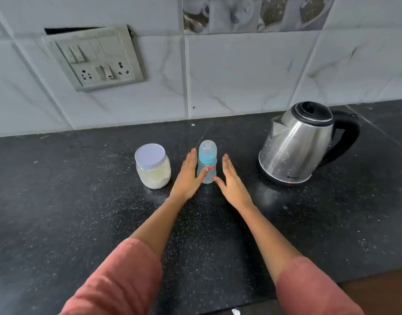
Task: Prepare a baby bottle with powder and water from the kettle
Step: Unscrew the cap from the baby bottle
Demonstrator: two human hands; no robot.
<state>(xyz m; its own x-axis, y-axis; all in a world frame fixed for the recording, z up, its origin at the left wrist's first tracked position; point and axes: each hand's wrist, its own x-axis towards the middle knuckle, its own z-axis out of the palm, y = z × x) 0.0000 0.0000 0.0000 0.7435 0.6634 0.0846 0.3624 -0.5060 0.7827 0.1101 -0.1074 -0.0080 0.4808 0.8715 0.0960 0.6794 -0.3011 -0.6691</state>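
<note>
1. Neither hand has a closed grip: the left hand and the right hand are both flat with fingers extended and held together, palms facing each other on either side of the baby bottle. The left thumb lies across the front of the bottle's lower body; whether the right thumb tip touches the bottle's base cannot be told.
2. Nearest the camera, two forearms in rolled-up reddish sleeves reach forward from 6 o'clock over the black speckled countertop.
3. The baby bottle stands upright near the middle of the countertop, between the two hands. It has a clear dome cap over a blue collar and a pale translucent body.
4. At 9 o'clock from the bottle, just beyond the left hand, stands a clear jar with a pale lid on, holding off-white powder.
5. At 3 o'clock from the bottle, well apart from the right hand, stands a steel kettle with a black lid and black handle, its spout turned toward the bottle.
6. Farthest away, at 12 o'clock, rises a wall of marbled tiles, with a switch and socket panel at 10 o'clock.
</note>
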